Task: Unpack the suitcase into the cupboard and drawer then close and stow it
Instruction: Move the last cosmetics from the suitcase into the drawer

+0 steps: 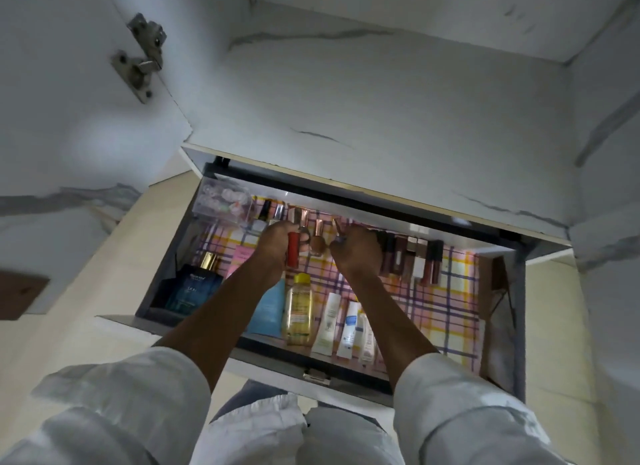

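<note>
While the drawer (498,312) stands pulled out below the cupboard (346,94), I read this as the unpacking step, with small cosmetics being lined up along the back edge. At far left an open door carries a metal hinge (142,54); below it, in the drawer's back left corner, sits a clear plastic box (223,201), and nearer the front a blue perfume bottle (194,284) with a gold cap. My left hand (277,246) curls its fingers round a red tube (293,250), held upright just before the row of lipsticks (304,217). Beside it the right hand (356,250) is bent inward with something small and purple pinched at its fingertips; what it is I cannot tell. Toward the front lie a yellow-capped bottle (298,312) and white tubes (349,329), side by side. At right, a second row of dark lip glosses (412,256) leans against the back. The next move, I judge, calls for setting the red tube into the row without toppling its neighbours. A pink-and-yellow plaid liner (446,302) covers the drawer floor; marble-patterned white panels and a pale tiled floor surround it. The suitcase is out of view.
</note>
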